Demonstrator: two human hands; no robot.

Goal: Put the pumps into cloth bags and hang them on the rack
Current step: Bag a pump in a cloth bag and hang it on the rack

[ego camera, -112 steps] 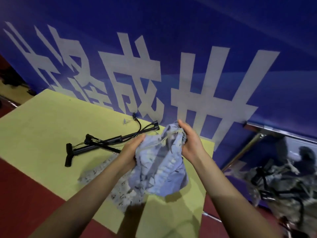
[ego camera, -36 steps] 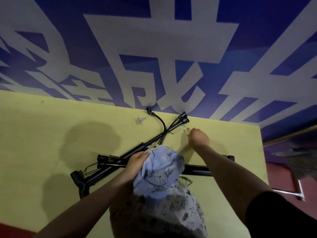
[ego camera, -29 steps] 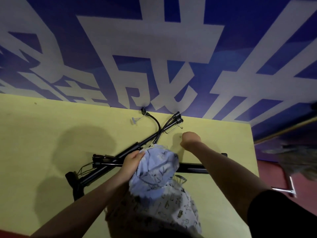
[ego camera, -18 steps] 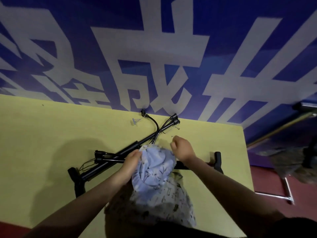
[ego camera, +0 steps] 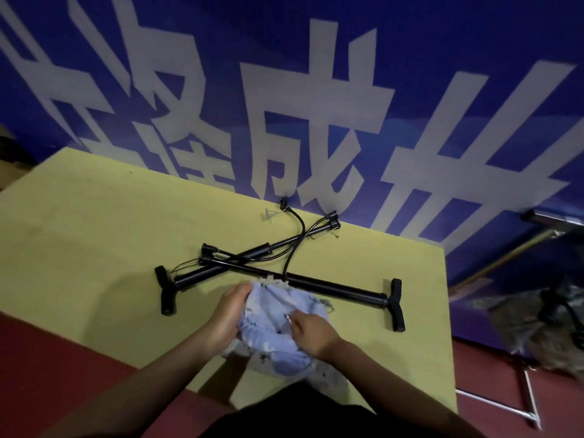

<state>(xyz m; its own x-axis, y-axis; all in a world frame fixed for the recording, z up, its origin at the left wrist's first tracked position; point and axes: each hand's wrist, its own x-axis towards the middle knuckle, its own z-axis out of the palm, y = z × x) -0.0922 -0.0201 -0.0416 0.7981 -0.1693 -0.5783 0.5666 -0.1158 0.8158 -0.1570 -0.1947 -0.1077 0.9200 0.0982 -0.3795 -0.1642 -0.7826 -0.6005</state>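
**Bag in hand, pumps still on the table**

I hold a light blue cloth bag [ego camera: 278, 324] bunched up over the near edge of the yellow table [ego camera: 94, 222]. My left hand [ego camera: 229, 314] grips the bag's left side, fingers curled into the fabric. My right hand [ego camera: 311, 331] is on the other side, pinching what looks like a small thin metal piece [ego camera: 288, 317] at the bag's mouth (a needle-like fitting, I think, but it is too small to be sure). The hands are close together, with only the crumpled cloth between them.

Neither pump is bagged yet, as far as I can see. Two black pumps lie crossed on the table just beyond the bag. The right pump [ego camera: 344, 287] stretches toward the right, its T-handle near the table's right edge. The left pump [ego camera: 249, 256] runs diagonally from its handle at the left up toward the blue banner [ego camera: 316, 90], with a thin black hose [ego camera: 295, 235] looping over it. A second, patterned cloth [ego camera: 328, 374] lies under the blue bag, close to my body.

Off to the right, past the table, a metal rack [ego camera: 543, 216] stands with blurred bundles [ego camera: 537, 324] hanging or heaped at it; these may be bags already done, but I cannot tell.

So I judge this round to be early: the bag must be opened, a pump slid in, then carried across and hung, and the same again for the other pump.
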